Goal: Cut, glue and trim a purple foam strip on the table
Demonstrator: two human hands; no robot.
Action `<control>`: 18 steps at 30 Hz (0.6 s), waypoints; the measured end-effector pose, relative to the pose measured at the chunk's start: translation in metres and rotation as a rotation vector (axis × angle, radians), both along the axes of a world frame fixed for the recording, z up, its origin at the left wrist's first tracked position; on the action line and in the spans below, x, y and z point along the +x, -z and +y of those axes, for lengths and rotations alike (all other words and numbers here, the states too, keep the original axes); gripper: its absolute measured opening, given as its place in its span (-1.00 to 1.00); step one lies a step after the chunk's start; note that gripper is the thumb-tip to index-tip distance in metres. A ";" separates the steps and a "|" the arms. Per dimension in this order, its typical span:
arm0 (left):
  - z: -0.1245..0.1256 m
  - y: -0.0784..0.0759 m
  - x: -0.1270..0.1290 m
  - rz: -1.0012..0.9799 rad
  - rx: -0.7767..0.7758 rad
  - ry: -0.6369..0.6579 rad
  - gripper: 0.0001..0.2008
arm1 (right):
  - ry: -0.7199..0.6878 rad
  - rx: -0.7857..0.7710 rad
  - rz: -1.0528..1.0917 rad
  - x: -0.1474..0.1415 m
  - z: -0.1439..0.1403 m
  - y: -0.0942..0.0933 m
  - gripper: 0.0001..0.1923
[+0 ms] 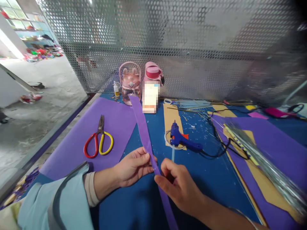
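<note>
Both hands are pinching the purple strip (144,127) — left hand (133,166) gripping its edge, right hand (178,187) closing on it just below; keeping it taut should be helping — scissors (98,140) lying nearby.

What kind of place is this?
Probably a craft workbench in a workshop. Both hands, left hand and right hand, pinch a purple strip, with scissors and a blue glue gun on the table.

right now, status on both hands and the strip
Left hand and right hand both pinching the purple strip, held above the blue table. Glue gun and scissors lie close by, neither touching it.
</note>
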State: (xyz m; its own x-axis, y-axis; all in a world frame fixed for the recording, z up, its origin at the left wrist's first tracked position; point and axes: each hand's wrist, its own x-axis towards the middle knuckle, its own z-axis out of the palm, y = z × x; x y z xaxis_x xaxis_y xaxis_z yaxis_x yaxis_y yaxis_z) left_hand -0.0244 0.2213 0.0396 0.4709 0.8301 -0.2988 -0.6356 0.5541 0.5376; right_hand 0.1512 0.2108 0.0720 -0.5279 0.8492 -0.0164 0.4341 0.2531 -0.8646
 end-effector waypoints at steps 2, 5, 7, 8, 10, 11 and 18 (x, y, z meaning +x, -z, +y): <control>0.000 0.000 -0.001 0.028 0.003 0.005 -0.77 | 0.029 0.049 -0.097 0.000 0.001 -0.002 -0.65; -0.002 0.000 -0.001 0.063 0.025 0.017 -0.75 | 0.087 0.253 -0.294 -0.003 0.001 -0.001 -0.68; -0.003 0.000 0.000 0.067 0.054 0.023 -0.74 | 0.094 0.382 -0.359 -0.005 0.000 0.001 -0.73; -0.004 0.000 0.001 0.074 0.071 0.022 -0.74 | 0.084 0.421 -0.368 -0.005 0.000 0.002 -0.72; -0.006 0.000 0.002 0.105 0.103 0.007 -0.74 | 0.060 0.460 -0.371 -0.006 -0.001 0.003 -0.67; -0.008 0.000 0.003 0.120 0.112 -0.006 -0.75 | 0.050 0.469 -0.381 -0.007 -0.001 0.003 -0.64; -0.012 -0.013 0.011 0.146 0.065 -0.136 -0.85 | 0.013 0.545 -0.564 -0.007 0.001 -0.011 -0.68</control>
